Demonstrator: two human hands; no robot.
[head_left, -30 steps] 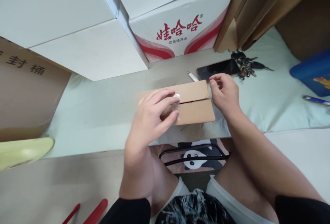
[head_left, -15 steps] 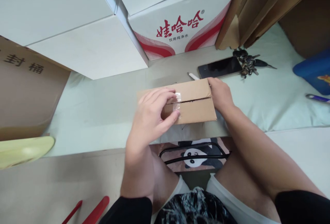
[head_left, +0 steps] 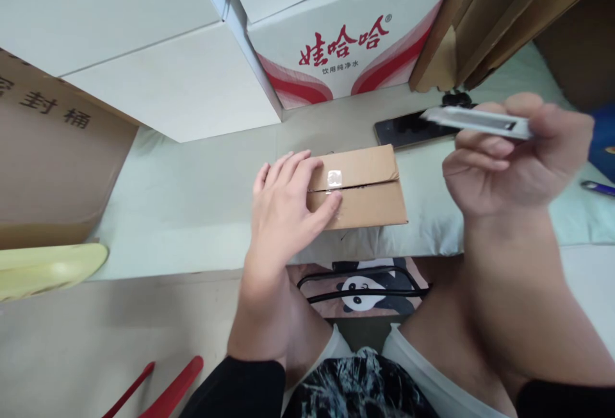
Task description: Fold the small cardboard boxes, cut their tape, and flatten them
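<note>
A small brown cardboard box (head_left: pixel 368 203) rests near the front edge of the cloth-covered surface, with clear tape (head_left: pixel 335 179) across the seam between its top flaps. My left hand (head_left: pixel 288 206) grips the box's left end, thumb on the top beside the tape and fingers over the far side. Raised to the right of the box, my right hand (head_left: pixel 519 155) is closed around a white utility knife (head_left: pixel 490 122). The knife's tip points left and is apart from the box; blur hides whether its blade is out.
Behind the box lie a black phone (head_left: pixel 408 131) and partly hidden keys (head_left: pixel 456 99). A white and red carton (head_left: pixel 346 52) and white boxes (head_left: pixel 192 84) stand at the back. To the left are a large brown carton (head_left: pixel 57 161) and a yellow-green object (head_left: pixel 52 267).
My right hand has left the box's right end and risen to the right, now with the utility knife in it. My left hand stays on the box.
</note>
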